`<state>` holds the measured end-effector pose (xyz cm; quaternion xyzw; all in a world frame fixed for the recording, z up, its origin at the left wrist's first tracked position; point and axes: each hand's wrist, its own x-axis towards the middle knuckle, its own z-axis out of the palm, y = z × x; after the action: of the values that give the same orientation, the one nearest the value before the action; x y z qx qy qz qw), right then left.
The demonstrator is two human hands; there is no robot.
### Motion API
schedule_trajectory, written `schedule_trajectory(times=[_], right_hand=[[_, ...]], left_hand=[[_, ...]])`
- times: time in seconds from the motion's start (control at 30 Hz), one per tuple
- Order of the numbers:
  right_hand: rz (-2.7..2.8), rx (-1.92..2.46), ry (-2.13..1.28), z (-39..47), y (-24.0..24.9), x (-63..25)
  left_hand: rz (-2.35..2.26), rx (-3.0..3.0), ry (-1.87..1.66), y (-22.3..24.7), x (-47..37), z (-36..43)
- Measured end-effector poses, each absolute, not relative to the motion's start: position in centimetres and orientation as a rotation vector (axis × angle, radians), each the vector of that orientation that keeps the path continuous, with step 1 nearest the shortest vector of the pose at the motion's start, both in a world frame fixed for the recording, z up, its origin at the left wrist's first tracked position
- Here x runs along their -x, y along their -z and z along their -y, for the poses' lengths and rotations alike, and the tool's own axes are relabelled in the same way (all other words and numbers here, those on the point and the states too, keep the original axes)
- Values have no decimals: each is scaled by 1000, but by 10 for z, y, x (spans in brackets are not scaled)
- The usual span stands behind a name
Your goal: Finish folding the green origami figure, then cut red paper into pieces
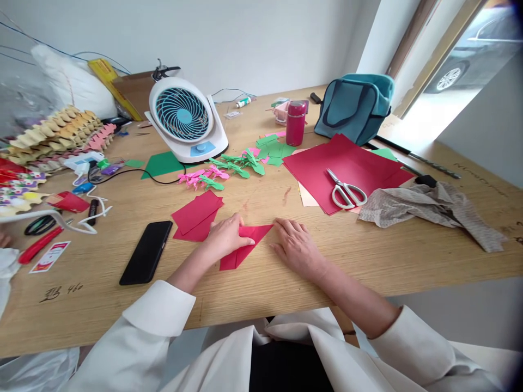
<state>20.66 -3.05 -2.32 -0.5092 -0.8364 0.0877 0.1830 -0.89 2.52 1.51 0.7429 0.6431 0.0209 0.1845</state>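
A folded piece of red paper (245,247) lies on the table in front of me, its pointed corner aimed right. My left hand (224,238) grips it near its upper left, with the thumb lying over the paper. At the pointed corner rest the fingertips of my right hand (298,247); its thumb is apart from the fingers and the palm faces the table. Partly behind my left hand, more red paper sheets (196,215) lie stacked. A black phone (146,253) sits left of my left forearm.
White-handled scissors (345,190) rest on large red sheets (318,169) at right, beside a crumpled cloth (425,209). Farther back are a fan (183,117), green and pink paper cutouts (232,166), a red flask (296,124) and a teal bag (353,109). Another person's sleeve (6,272) shows at far left.
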Motion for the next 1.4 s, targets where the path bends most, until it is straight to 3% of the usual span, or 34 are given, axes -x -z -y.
schedule_trajectory(times=[0.2,0.43,0.6,0.83,1.03,1.4], right_hand=[[2029,1340,-542,22,32,-215],[1311,1107,-1270,6,34,-219],[1077,855,-1584,6,25,-212],[1044,912,-1541,13,13,-205],[995,950,-1541,8,14,-204],[1146,1014,-1606,-24,-13,-189]], left_hand=[[-1568,-2066,-165,-19,12,-29],[-1289,-1680,-530,-29,0,-20],[-1235,-1653,-669,-22,-14,-12],[-1356,-2161,-1030,-18,-22,-11],[-1298,-1996,-814,-17,-12,-16],[-1197,-1585,-780,-21,1,-14]])
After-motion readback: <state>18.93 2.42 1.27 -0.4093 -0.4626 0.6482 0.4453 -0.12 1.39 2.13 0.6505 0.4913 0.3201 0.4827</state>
